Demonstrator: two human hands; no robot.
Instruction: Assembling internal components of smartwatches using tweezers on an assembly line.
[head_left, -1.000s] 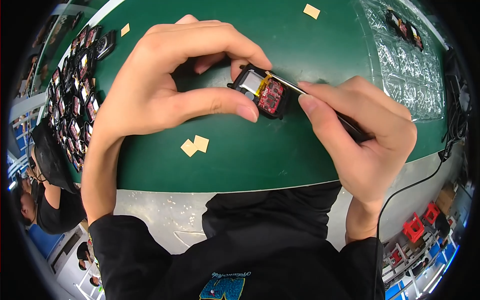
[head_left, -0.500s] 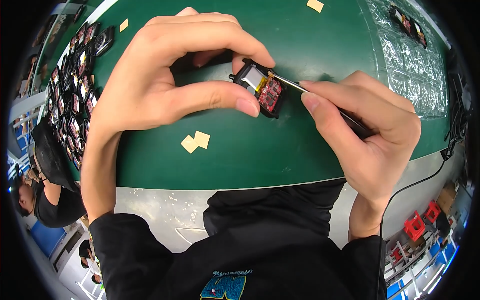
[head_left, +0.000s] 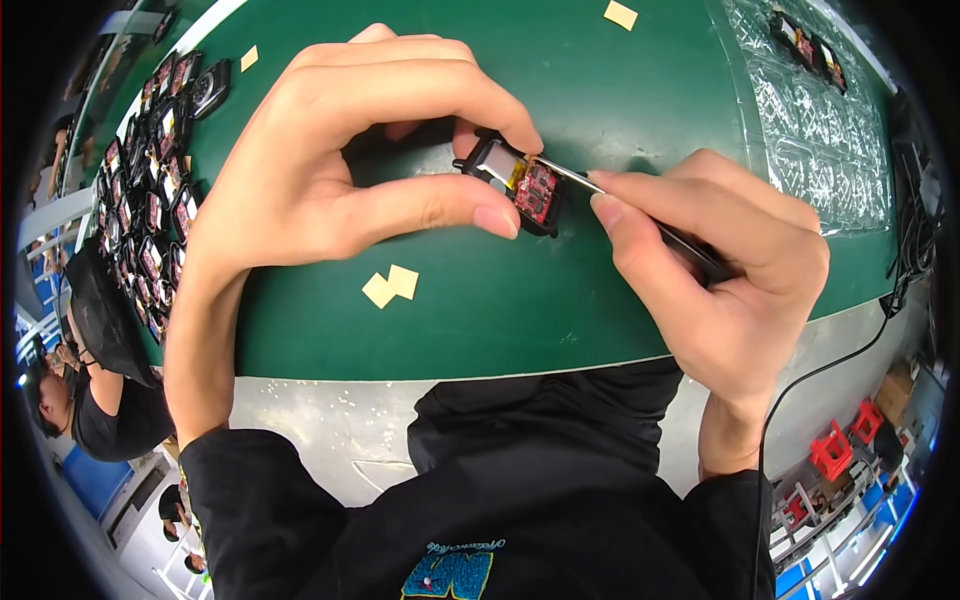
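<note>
Casings, black and open-faced with red boards exposed, lie crowded along the left side of the green bench top. At the far-right edge of this group, one black unit presents a dark face with a ring; its assembly state cannot be determined. A cream square lies just right of it.

Left hand: index finger and thumb grasp opposite edges of the open device casing; the other fingers are partly hidden. Two cream squares lie on the near side, left of the casing.

The casing is held over the middle of the bench. A silver battery sits at its left, yellow tape between, and a red circuit board at its right. Judged from this, battery and board are seated, work at the board's far corner is unfinished, and no cover is fitted.

A slim metal-tipped tool, probably tweezers, meets that corner. Right hand: thumb and index finger pinch its dark handle.

At far right, a clear plastic tray bears two open units; whether they are complete cannot be told.
</note>
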